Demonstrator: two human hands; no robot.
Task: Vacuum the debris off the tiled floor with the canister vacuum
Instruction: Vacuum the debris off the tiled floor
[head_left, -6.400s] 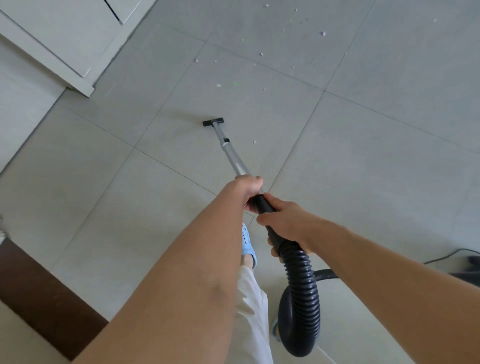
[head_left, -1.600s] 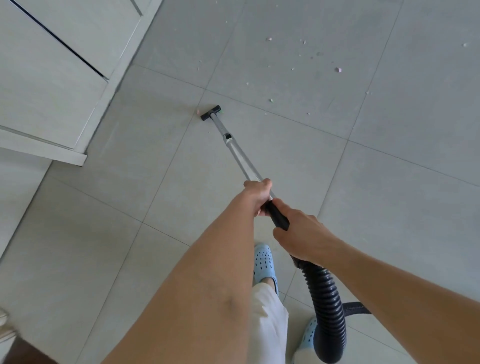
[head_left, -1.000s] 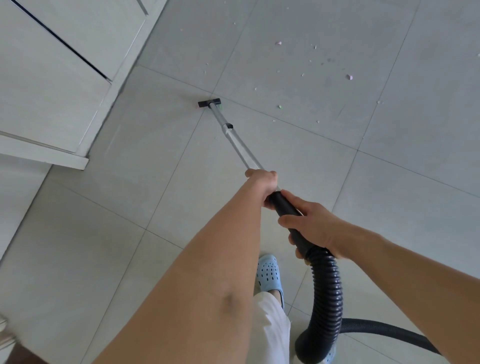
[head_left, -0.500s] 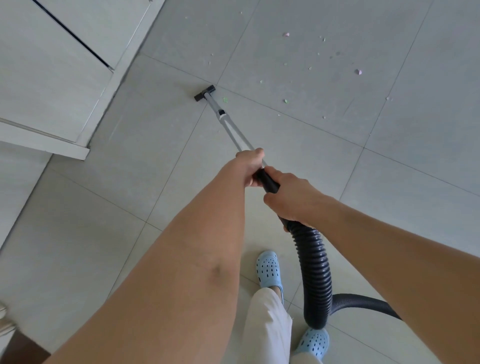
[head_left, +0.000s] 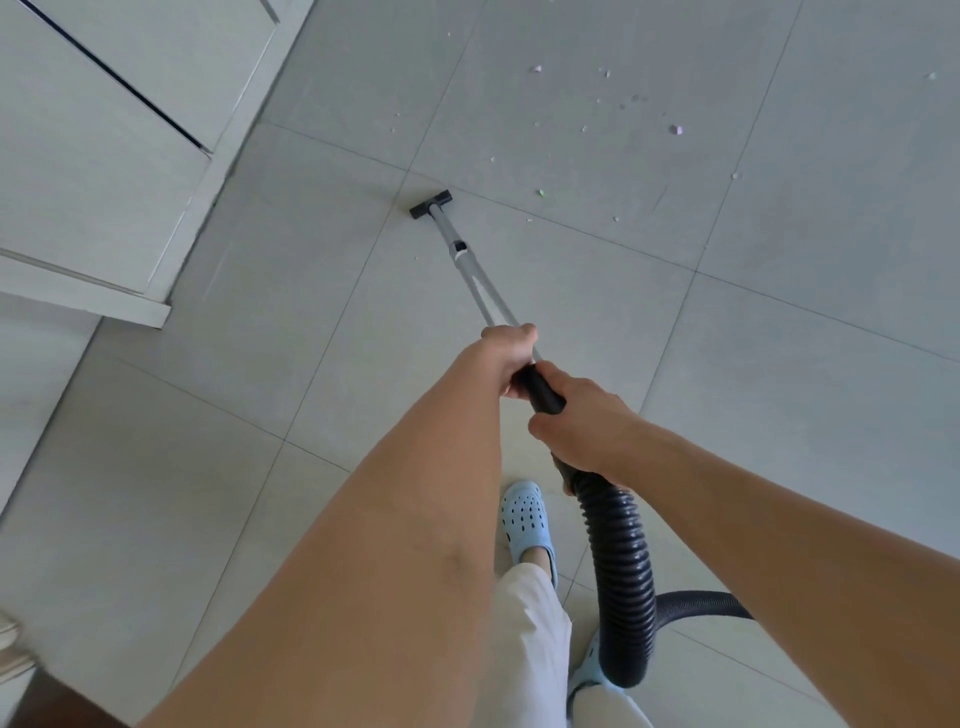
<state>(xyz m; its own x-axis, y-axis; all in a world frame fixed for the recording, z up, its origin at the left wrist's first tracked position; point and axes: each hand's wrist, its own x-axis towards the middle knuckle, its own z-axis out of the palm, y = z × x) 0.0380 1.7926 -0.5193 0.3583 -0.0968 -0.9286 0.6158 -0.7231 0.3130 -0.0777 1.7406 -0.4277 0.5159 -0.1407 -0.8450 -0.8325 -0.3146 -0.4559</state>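
The left hand (head_left: 511, 353) is curled around the silver metal vacuum wand (head_left: 480, 283) at its top end, and the right hand (head_left: 582, 423) grips the black plastic handle (head_left: 543, 389) just behind it, where the ribbed black hose (head_left: 621, 566) begins. The wand slants forward to the small black floor nozzle (head_left: 430, 204), which rests on the pale grey tiled floor (head_left: 311, 322) near a grout line. Scattered pale crumbs of debris (head_left: 675, 130) lie beyond and to the right of the nozzle. Light blue perforated clogs (head_left: 524, 519) stand beneath the arms.

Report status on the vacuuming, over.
Left hand grips wand, right hand grips handle. Nozzle on floor; debris remains beyond it. Nothing blocking.
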